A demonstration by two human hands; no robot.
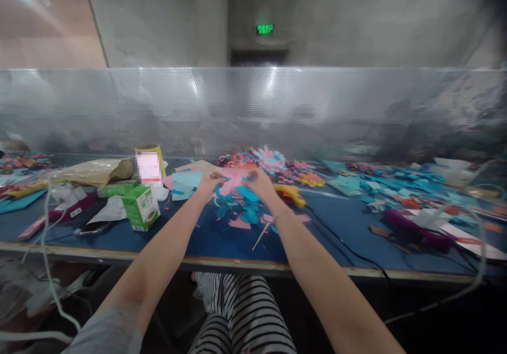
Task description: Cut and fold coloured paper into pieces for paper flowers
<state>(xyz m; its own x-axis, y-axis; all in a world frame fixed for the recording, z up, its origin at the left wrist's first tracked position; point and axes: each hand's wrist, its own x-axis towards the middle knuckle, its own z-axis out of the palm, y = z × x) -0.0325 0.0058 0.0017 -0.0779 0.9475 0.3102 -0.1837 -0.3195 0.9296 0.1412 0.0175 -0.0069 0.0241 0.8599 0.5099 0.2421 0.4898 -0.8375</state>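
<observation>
My left hand (209,184) and my right hand (258,183) reach forward over the blue table, close together. A piece of pink paper (233,179) spans the gap between them, and the fingers of both hands are closed on its sides. The fingertips are small and blurred. Blue and pink paper scraps (249,215) lie beneath the hands. A thin stick (260,236) rests nearer the table's front edge. Just right of my right hand is a yellow glue gun (292,195) with a black cord.
Behind the hands are paper flowers (270,158) in a pile. Light blue sheets (186,182), a green box (141,208) and a yellow can (157,156) stand or lie to the left. Purple power strips (415,228) with cables sit at both sides. A perforated metal screen (237,100) closes off the back.
</observation>
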